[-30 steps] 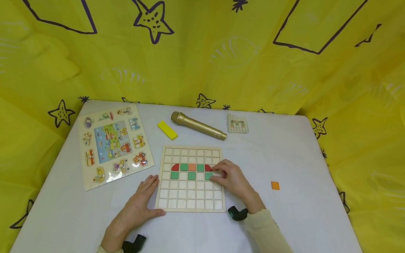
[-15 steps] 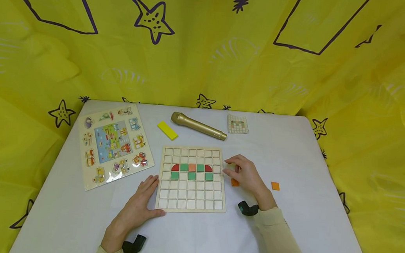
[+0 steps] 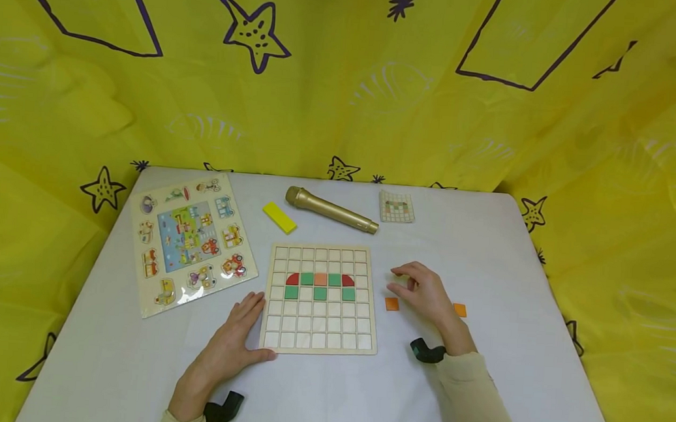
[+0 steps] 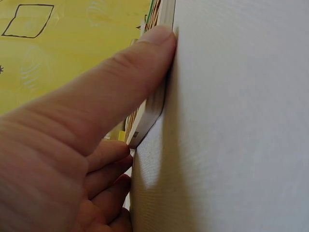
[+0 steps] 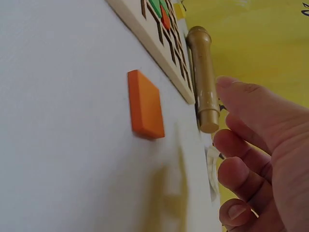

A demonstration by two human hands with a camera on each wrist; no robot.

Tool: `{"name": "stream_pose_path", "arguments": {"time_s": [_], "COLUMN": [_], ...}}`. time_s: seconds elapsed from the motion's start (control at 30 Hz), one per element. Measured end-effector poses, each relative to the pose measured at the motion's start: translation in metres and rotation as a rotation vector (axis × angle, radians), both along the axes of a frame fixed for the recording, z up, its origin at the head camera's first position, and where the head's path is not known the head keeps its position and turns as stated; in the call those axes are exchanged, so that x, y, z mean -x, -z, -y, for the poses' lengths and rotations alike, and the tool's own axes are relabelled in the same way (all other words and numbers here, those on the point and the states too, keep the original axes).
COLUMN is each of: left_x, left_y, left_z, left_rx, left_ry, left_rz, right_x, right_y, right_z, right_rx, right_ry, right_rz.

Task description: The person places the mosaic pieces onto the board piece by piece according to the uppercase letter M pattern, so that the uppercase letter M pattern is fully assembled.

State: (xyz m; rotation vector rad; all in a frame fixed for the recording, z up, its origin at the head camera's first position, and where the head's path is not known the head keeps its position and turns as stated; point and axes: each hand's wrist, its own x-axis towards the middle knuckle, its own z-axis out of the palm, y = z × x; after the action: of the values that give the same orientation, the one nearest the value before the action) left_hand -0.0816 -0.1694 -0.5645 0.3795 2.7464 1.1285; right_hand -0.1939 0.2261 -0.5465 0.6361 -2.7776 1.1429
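A wooden grid board [image 3: 317, 340] lies in the middle of the table, with red, green and salmon-coloured tiles in two of its rows. My left hand [image 3: 228, 344] rests at its lower left corner, thumb along the front edge and fingers against the left side. In the left wrist view, the thumb [image 4: 111, 92] touches the board's edge. My right hand [image 3: 423, 292] hovers right of the board, fingers loosely bent and holding nothing. Close to it on the cloth is an orange square tile [image 3: 392, 304]. Another orange tile [image 3: 460, 310] is partly hidden behind the right hand.
A gold microphone [image 3: 332, 210] and a yellow block [image 3: 279, 217] lie behind the board. A small pattern card [image 3: 397, 207] is at the back. At the left lies a picture puzzle [image 3: 150, 289]. Yellow curtain [image 3: 322, 105] surrounds the table.
My right hand has left the green tile on the board and drawn back to the right, uncovering the nearer orange tile. The left hand has stayed in place.
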Motion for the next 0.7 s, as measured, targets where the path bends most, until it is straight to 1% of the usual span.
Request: {"name": "stream_pose_path", "arguments": {"time_s": [0.3,0.53,0.7], "left_x": [0.0,0.0,0.0], "left_y": [0.0,0.001,0.003], "left_z": [0.0,0.0,0.0], "left_rx": [0.001,0.0,0.0], "left_ry": [0.006,0.006,0.008], "left_rz": [-0.011,-0.031,-0.055], "right_x": [-0.011,-0.023,-0.03], "right_y": [0.008,0.013,0.018], "right_z": [-0.01,-0.014,-0.015], "right_rx": [-0.009,-0.027,-0.031], "right_ry": [-0.001,0.004,0.002], "right_rz": [0.02,0.1,0.12]}}
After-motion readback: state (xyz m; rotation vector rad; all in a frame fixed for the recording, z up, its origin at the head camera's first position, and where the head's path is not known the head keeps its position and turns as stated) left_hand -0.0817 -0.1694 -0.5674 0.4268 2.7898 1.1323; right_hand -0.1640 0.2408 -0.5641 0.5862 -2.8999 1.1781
